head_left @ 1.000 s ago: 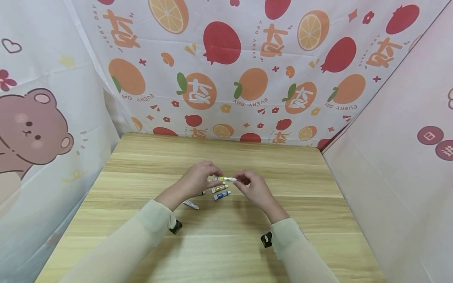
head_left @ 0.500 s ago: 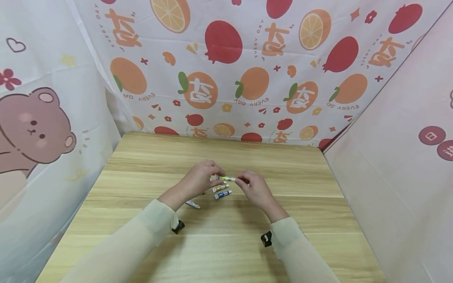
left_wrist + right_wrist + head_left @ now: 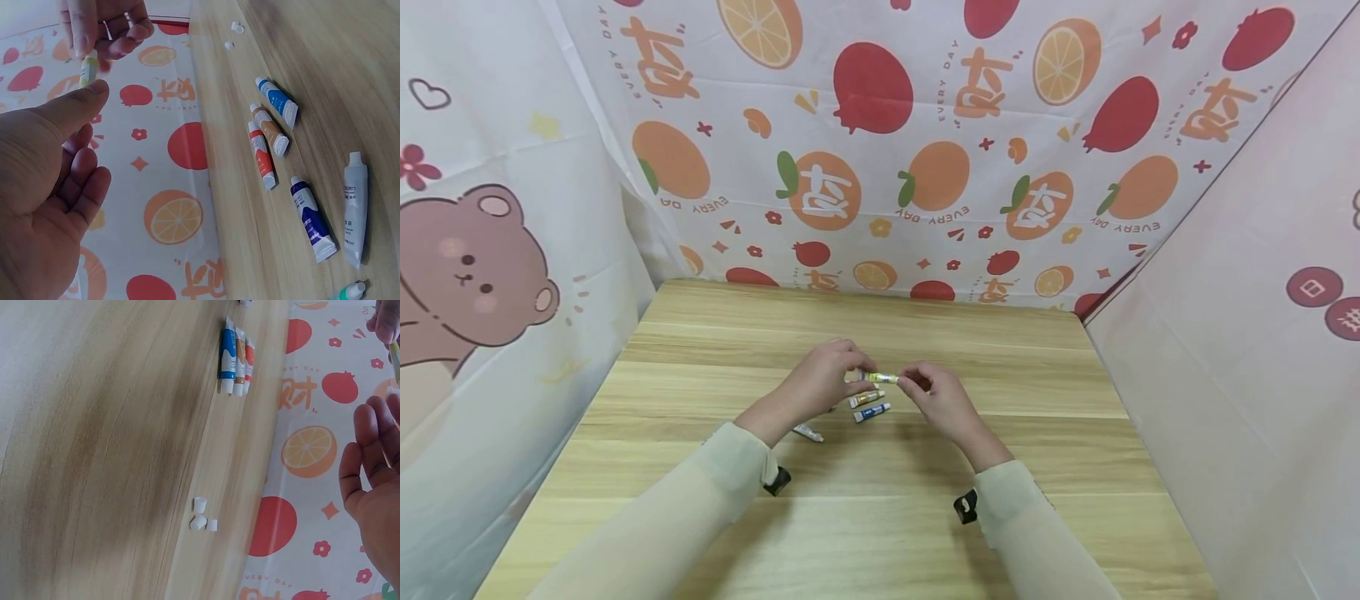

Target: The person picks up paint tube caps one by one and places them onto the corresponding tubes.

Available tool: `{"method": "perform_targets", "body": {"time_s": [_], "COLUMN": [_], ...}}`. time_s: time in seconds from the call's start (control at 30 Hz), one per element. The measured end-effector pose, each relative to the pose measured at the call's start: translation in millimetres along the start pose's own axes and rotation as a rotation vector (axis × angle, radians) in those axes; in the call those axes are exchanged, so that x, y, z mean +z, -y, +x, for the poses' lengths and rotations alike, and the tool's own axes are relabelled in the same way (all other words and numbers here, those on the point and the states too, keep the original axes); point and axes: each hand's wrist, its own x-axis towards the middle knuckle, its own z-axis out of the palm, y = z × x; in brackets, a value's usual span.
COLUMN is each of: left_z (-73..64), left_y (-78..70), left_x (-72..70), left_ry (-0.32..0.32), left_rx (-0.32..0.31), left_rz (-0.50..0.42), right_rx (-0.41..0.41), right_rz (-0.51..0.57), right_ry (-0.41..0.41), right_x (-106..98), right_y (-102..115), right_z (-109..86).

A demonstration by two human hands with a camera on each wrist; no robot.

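Note:
A small yellow paint tube (image 3: 880, 378) is held up above the table between both hands. My left hand (image 3: 827, 379) pinches its body between thumb and fingers. At the tube's white cap end, the thumb and forefinger of my right hand (image 3: 940, 396) pinch it; its other fingers are loosely bent in the right wrist view. Below lie a blue paint tube (image 3: 278, 101), an ochre one (image 3: 270, 129) and a red one (image 3: 261, 155), side by side. A purple tube (image 3: 312, 219) and a silver tube (image 3: 355, 209) with a bare nozzle lie nearer the left wrist.
Several small white caps (image 3: 199, 522) sit on the wooden table (image 3: 880, 517) to the right of the tubes. A teal-marked tube (image 3: 351, 291) shows at the left wrist view's lower edge. A fruit-printed cloth (image 3: 880, 167) hangs behind the table's far edge.
The head view has shifted very slightly. Both hands stay at the yellow paint tube with hardly any visible movement, and the tubes on the table lie as before.

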Motion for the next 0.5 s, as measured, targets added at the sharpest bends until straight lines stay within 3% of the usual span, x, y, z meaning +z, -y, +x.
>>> {"method": "perform_targets", "body": {"time_s": [0.23, 0.5], "left_z": [-0.3, -0.7], "left_y": [-0.6, -5.6], "left_x": [-0.5, 1.5], "left_ry": [0.022, 0.030], "left_rx": [-0.021, -0.017], "left_rz": [-0.013, -0.003], "right_rx": [-0.047, -0.056], "right_rz": [-0.041, -0.041], "right_ry": [-0.057, -0.050], "right_x": [1.0, 2.5], "right_y": [-0.1, -4.9], "right_z": [-0.3, 1.5]}}
